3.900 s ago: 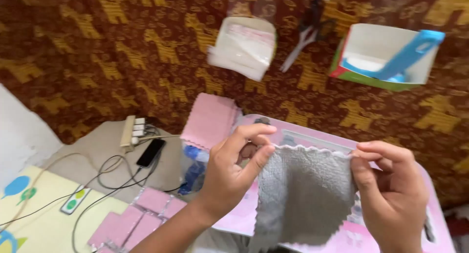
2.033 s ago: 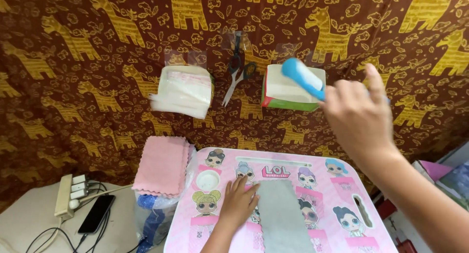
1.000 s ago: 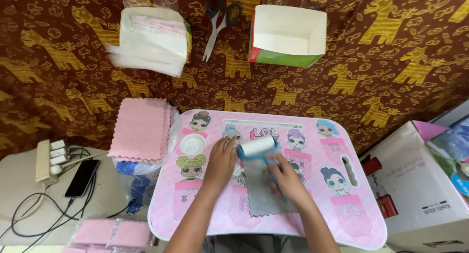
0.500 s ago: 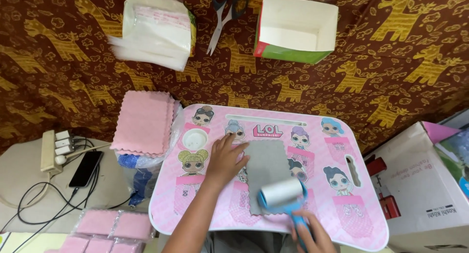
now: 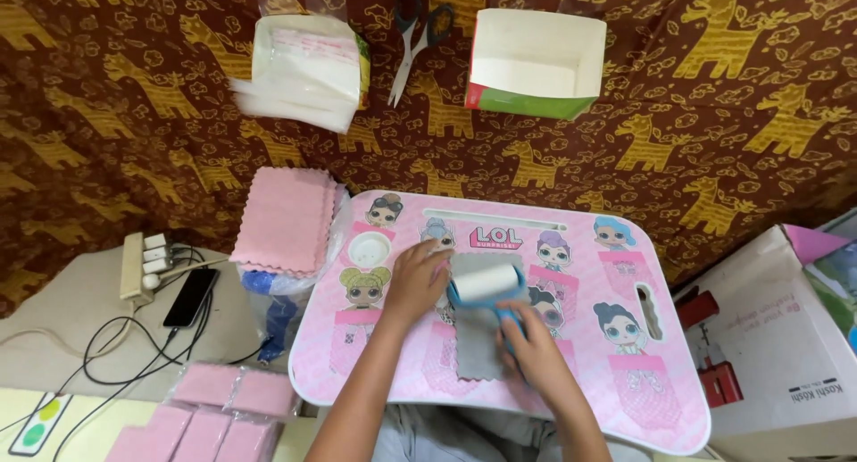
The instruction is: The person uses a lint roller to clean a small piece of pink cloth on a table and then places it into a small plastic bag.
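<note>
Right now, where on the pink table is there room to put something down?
The pink table is bare on its right side, from the grey cloth out to the slot near the edge. The left front corner is also free. The middle is crowded: the left hand presses the cloth while the right hand holds the lint roller.

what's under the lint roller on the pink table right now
A grey cloth lies flat under the lint roller, on the pink table. The left hand presses the cloth's edge; the right hand grips the roller's handle. The roller hides the cloth's top part.
</note>
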